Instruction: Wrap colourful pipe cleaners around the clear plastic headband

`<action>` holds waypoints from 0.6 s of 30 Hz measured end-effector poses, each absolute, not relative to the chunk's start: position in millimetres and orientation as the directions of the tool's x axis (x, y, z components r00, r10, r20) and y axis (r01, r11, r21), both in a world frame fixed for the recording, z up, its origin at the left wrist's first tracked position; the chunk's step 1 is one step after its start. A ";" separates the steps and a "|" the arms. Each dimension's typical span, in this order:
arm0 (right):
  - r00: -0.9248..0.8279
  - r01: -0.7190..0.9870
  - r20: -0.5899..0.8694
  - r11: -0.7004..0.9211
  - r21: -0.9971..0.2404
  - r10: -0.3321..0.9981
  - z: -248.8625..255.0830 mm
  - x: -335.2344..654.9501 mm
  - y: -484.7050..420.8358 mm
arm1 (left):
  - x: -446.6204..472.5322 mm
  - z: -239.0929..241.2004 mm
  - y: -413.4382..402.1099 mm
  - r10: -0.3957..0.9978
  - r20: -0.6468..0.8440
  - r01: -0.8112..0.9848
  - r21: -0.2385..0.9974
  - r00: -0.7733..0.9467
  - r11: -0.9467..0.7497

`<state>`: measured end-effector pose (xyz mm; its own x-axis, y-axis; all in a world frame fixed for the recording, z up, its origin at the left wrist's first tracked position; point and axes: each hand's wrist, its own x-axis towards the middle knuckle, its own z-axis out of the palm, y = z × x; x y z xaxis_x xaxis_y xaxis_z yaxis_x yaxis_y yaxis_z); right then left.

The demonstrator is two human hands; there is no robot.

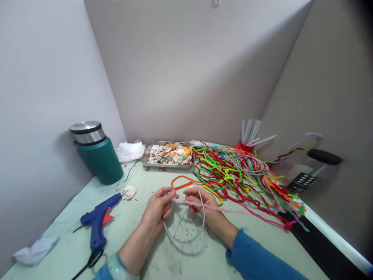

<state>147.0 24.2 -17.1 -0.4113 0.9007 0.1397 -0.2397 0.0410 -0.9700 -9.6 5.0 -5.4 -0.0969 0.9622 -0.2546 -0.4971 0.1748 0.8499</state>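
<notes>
Pink pipe cleaner (212, 207) is crossing the white ring (186, 242); left hand (159, 203) is gripping these 2; whether right hand (209, 200) is gripping, I cannot tell.

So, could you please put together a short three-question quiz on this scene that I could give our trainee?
1. True or false: the blue glue gun lies on the table to the left of the left hand.
2. Which thing lies right at the tip of the blue glue gun? A) the green bottle B) the pale disc C) the black-lidded jar
3. Fill in the blank: the left hand pinches a fuzzy strand, coloured ____, that runs across to the right hand.

Key: 1. True. 2. B. 3. Pink.
</notes>
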 end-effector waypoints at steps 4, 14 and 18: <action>-0.445 -0.321 0.124 -0.028 -0.947 0.887 -16.9 150.4 27.5 | -9.3 -5.7 5.8 0.964 -0.252 -0.502 0.846 -0.083 0.178; -0.463 -0.327 0.088 -0.078 -0.942 0.882 -19.2 153.1 30.7 | -8.9 -9.3 6.0 0.964 -0.241 -0.487 0.859 -0.111 0.158; -0.360 -0.345 0.099 -0.034 -0.938 0.928 -21.8 153.2 36.5 | -8.3 -8.6 6.4 0.961 -0.249 -0.482 0.861 -0.118 0.164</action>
